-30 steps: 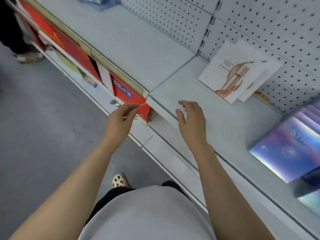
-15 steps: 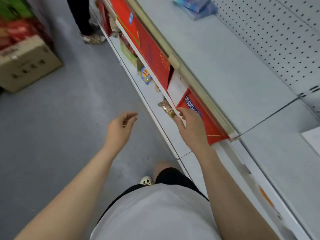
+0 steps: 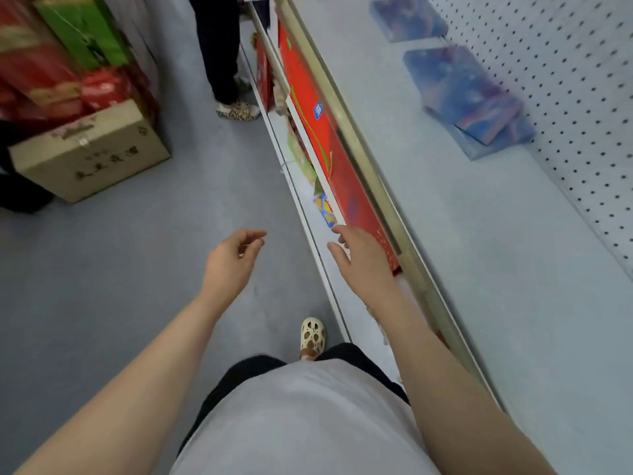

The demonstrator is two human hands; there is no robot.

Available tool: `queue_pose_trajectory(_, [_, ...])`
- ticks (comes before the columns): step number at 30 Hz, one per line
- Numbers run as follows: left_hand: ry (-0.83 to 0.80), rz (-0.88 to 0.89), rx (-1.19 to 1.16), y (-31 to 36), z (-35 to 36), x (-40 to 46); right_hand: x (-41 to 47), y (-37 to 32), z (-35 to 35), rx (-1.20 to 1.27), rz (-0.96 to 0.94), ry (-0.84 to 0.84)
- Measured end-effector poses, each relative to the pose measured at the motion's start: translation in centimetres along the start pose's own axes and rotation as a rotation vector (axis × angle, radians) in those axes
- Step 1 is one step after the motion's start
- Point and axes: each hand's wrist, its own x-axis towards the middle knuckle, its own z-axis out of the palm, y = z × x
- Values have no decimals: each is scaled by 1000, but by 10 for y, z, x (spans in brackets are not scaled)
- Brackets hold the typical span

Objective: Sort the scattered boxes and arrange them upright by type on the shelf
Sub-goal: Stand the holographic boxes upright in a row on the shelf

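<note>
Flat blue iridescent boxes [image 3: 469, 94] lie stacked on the white top shelf [image 3: 479, 234] near the pegboard, and another blue box [image 3: 407, 17] lies further along. Red boxes [image 3: 329, 156] stand on edge on the shelf below, behind a gold rail [image 3: 363, 159]. My right hand [image 3: 363, 258] reaches along the lower shelf front beside the red boxes, fingers extended and holding nothing. Over the grey floor my left hand [image 3: 233, 258] hangs with loosely curled fingers, empty.
A brown carton [image 3: 89, 152] and red and green packages [image 3: 61, 53] stand on the floor to the left. Another person's legs and patterned shoe [image 3: 236, 109] are ahead by the shelf. Small snack packets [image 3: 325, 207] lie on the lower shelf.
The view has swung left along the aisle. My right hand left the near red box and slid further along the lower shelf. My left hand stayed over the floor.
</note>
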Motion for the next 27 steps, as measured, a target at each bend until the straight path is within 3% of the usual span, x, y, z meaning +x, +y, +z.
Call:
queue_pose_trajectory(7, [59,44,7,50,-18,140,144,-19,-20,9,-37,-2])
queue_pose_trajectory(11, [-12,150,31,81,-18,235,223,-23,-31,-1,-9,160])
queue_pose_trajectory(16, [-167,303,27,139,-14,355,312,-29,-52,35,118,374])
queue_pose_trajectory(21, [-341,496,119,201,4,456,385,-13,-90,-94,222,551])
queue_pose_trajectory(27, [-447,687,319,272,63,545,446,43,-159,-291,574,549])
